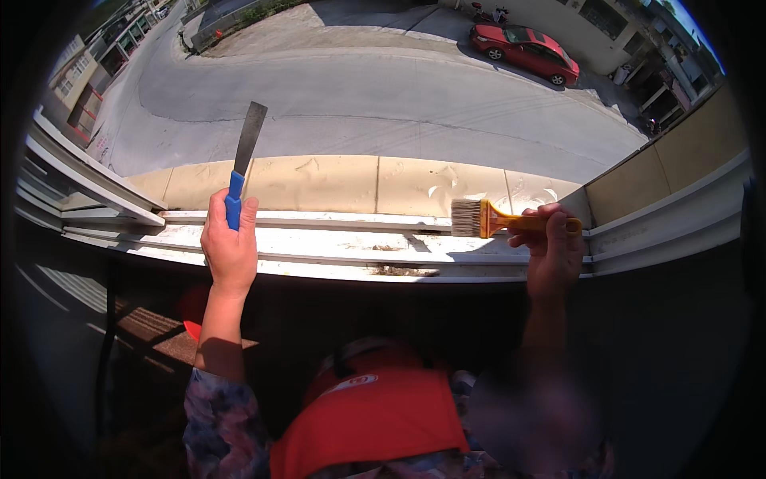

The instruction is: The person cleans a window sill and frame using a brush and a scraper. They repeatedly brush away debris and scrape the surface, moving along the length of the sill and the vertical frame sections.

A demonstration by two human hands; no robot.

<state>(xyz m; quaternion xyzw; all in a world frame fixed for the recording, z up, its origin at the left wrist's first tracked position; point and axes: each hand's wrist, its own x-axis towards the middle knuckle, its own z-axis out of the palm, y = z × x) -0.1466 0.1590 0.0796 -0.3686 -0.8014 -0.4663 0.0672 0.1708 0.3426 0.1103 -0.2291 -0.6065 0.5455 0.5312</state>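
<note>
My left hand (230,239) is closed around the blue handle of a putty knife (248,141), whose flat metal blade points up and away over the outer ledge. In my right hand (553,248) is a paintbrush (494,218) with a yellow handle, its greyish bristles turned left above the window track. Both hands are over the white sliding-window frame (299,239). Dark dirt (398,270) lies in the inner track near the middle, and more brown debris (389,246) is on the sill farther out.
A beige tiled outer ledge (317,185) runs beyond the frame, with a drop to the road (335,120) below. A sliding sash (96,173) stands at the left, a tiled wall (676,155) at the right. A red car (526,51) is parked outside.
</note>
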